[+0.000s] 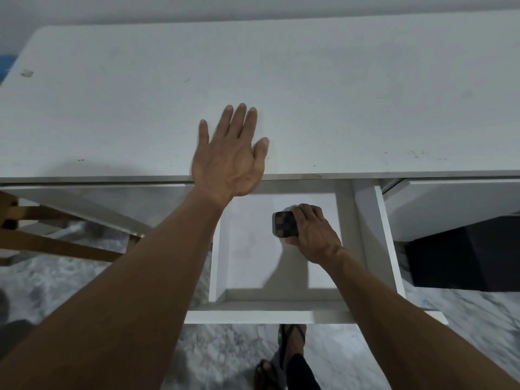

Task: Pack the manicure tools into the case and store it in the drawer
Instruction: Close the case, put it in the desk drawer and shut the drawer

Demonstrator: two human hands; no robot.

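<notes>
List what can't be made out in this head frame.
- Case: right half hidden under the right hand; closed or not, and any tools inside, unknowable.
- Whether the case rests on the drawer floor or is held above it: unclear.
- Drawer's rear: cut off by the desk top.
- Left hand: open, fingers spread at the desk edge; contact unclear.
- Dark object at right: partly under the desk, unidentifiable.

Case [284,223] half covered by right hand [312,235] (pattern blurred, perhaps checkered), drawer [219,249] back under desktop [281,80]
</notes>
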